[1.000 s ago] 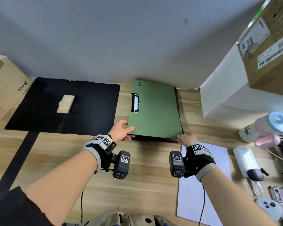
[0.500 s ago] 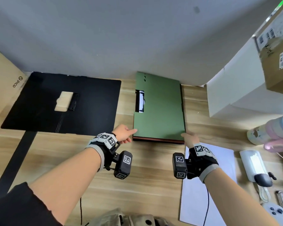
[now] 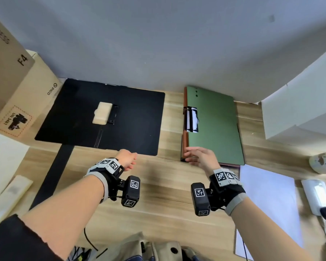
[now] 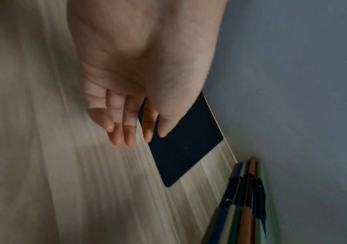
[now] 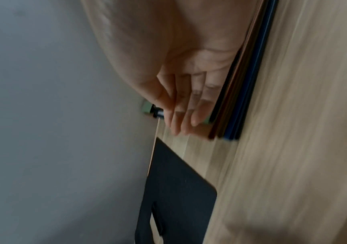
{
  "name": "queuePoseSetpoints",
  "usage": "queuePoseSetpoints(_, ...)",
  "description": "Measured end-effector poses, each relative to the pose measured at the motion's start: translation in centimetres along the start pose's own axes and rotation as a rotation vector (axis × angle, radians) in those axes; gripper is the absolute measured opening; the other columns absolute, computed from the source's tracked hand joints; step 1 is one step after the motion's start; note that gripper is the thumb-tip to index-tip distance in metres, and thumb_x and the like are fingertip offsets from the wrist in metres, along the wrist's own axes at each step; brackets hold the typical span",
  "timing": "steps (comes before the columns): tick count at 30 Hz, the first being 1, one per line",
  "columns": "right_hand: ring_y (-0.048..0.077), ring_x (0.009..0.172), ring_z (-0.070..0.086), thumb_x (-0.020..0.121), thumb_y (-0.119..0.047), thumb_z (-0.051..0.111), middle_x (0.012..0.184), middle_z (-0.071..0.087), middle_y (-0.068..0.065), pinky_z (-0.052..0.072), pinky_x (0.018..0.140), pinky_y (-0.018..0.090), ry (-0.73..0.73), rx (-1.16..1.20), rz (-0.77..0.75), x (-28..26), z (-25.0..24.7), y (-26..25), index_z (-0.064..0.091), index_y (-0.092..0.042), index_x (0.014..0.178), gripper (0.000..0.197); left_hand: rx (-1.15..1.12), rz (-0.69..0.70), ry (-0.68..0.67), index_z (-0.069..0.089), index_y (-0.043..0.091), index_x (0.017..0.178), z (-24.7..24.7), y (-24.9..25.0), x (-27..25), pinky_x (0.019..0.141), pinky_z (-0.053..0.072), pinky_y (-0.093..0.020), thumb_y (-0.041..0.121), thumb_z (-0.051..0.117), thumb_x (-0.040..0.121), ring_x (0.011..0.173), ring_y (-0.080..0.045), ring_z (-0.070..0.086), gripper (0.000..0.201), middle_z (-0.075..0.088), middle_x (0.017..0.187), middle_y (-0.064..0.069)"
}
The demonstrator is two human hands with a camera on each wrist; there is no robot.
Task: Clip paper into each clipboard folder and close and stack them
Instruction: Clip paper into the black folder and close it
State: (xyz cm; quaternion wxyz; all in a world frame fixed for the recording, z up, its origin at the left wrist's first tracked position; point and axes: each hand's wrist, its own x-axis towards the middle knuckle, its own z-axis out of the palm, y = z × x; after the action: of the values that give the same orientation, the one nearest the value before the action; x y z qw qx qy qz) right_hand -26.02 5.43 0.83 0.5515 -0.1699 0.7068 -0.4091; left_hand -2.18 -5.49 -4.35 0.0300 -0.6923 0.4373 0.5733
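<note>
A closed green clipboard folder (image 3: 215, 127) tops a stack of folders against the wall; orange and dark edges show beneath it. In the wrist views, the stack (image 4: 245, 206) (image 5: 241, 99) shows only as layered edges. An open black folder (image 3: 102, 117) (image 4: 185, 148) (image 5: 174, 189) lies flat to the left, a cream clip (image 3: 102, 113) at its middle. White paper (image 3: 267, 204) lies at the near right. My left hand (image 3: 127, 160) (image 4: 130, 132) hovers empty at the black folder's near right corner, fingers relaxed. My right hand (image 3: 198, 156) (image 5: 185, 115) reaches with straight fingers over the stack's near left corner; contact is unclear.
Cardboard boxes (image 3: 11, 81) stand at the left, and a white box (image 3: 299, 113) at the right. A bottle (image 3: 322, 162) and a white device (image 3: 318, 196) sit by the right edge. Pale foam blocks (image 3: 9, 189) lie near left. Bare wooden table (image 3: 158, 213) stretches between my arms.
Both hands have left the green folder's near corners. The left hand moved left to the black folder's corner. The right hand moved across to the stack's near left corner.
</note>
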Motion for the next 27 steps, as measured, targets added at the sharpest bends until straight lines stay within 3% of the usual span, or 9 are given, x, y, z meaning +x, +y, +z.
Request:
queuePoseSetpoints(3,0.017,0.065,0.060,0.094,0.000,0.042,0.089,0.065,0.012,0.051,0.057,0.018,-0.111,-0.033,0.139,0.5,5.0,0.2,0.060,-0.002,0.105,0.022,0.007,0.042,0.050,0.038,0.016,0.061,-3.1,-1.1,1.0,0.042,0.028,-0.014,0.009,0.044,0.091,0.037,-0.016,0.038,0.031,0.033,0.059,-0.004)
queuePoseSetpoints(5,0.019,0.071,0.057,0.096,0.000,0.038,0.117,0.061,0.022,0.052,0.058,0.019,-0.106,-0.023,0.228,1.3,7.3,0.7,0.052,0.005,0.123,0.031,0.115,0.112,0.115,0.048,0.013,0.062,-4.8,-1.5,1.2,0.059,0.045,-0.029,0.005,0.045,0.091,0.061,-0.027,0.053,0.029,0.046,0.062,-0.009)
queuePoseSetpoints(7,0.023,0.083,0.057,0.098,-0.002,0.035,0.139,0.047,0.024,0.054,0.067,0.020,-0.043,-0.022,0.282,2.6,9.3,1.3,0.042,0.007,0.134,0.038,0.182,0.162,0.171,0.066,0.004,0.085,-6.6,-2.0,1.6,0.081,0.052,-0.038,0.005,0.047,0.089,0.091,-0.038,0.062,0.020,0.065,0.090,-0.020)
queuePoseSetpoints(9,0.027,0.102,0.055,0.096,-0.006,0.039,0.143,0.044,0.023,0.048,0.092,0.031,0.024,-0.052,0.318,3.5,10.7,1.5,0.041,0.006,0.136,0.041,0.205,0.195,0.229,0.066,0.003,0.108,-8.3,-2.6,2.5,0.090,0.053,-0.041,0.008,0.049,0.089,0.107,-0.038,0.060,0.026,0.061,0.120,-0.019)
queuePoseSetpoints(11,0.022,0.101,0.049,0.096,-0.007,0.039,0.143,0.044,0.022,0.043,0.099,0.035,0.062,-0.043,0.341,4.2,11.8,1.2,0.040,0.005,0.137,0.043,0.219,0.198,0.233,0.062,0.007,0.116,-9.7,-2.9,3.2,0.090,0.053,-0.040,0.012,0.050,0.088,0.107,-0.038,0.060,0.030,0.052,0.131,-0.017)
queuePoseSetpoints(15,0.020,0.096,0.053,0.097,-0.012,0.039,0.127,0.056,0.013,0.045,0.086,0.031,0.112,-0.045,0.360,5.3,13.2,0.2,0.037,0.003,0.139,0.045,0.225,0.209,0.149,0.054,0.008,0.129,-11.1,-2.9,3.9,0.088,0.051,-0.037,0.012,0.047,0.091,0.113,-0.035,0.057,0.039,0.049,0.138,-0.013)
queuePoseSetpoints(19,0.026,0.114,0.057,0.090,-0.022,0.058,0.105,0.063,0.008,0.047,0.093,0.033,0.149,-0.011,0.393,5.8,14.2,-0.5,0.050,0.000,0.127,0.044,0.242,0.229,0.132,0.058,0.007,0.127,-11.8,-2.7,4.2,0.097,0.049,-0.037,0.009,0.047,0.091,0.118,-0.032,0.055,0.038,0.056,0.134,-0.012)
queuePoseSetpoints(24,0.029,0.121,0.054,0.094,-0.020,0.053,0.137,0.051,0.006,0.042,0.106,0.045,0.149,0.009,0.265,6.5,15.1,-0.3,0.040,-0.010,0.139,0.048,0.211,0.287,0.192,0.066,0.010,0.115,-12.5,-2.5,4.0,0.087,0.048,-0.033,0.009,0.044,0.091,0.110,-0.031,0.059,0.032,0.064,0.122,-0.010)
queuePoseSetpoints(27,0.029,0.120,0.054,0.098,-0.007,0.041,0.131,0.055,0.008,0.042,0.105,0.048,0.125,0.014,0.207,5.3,15.4,-0.5,0.047,-0.009,0.134,0.037,0.158,0.334,0.247,0.066,0.013,0.111,-12.9,-2.3,3.9,0.074,0.043,-0.027,0.007,0.042,0.091,0.096,-0.026,0.060,0.032,0.065,0.118,-0.008)
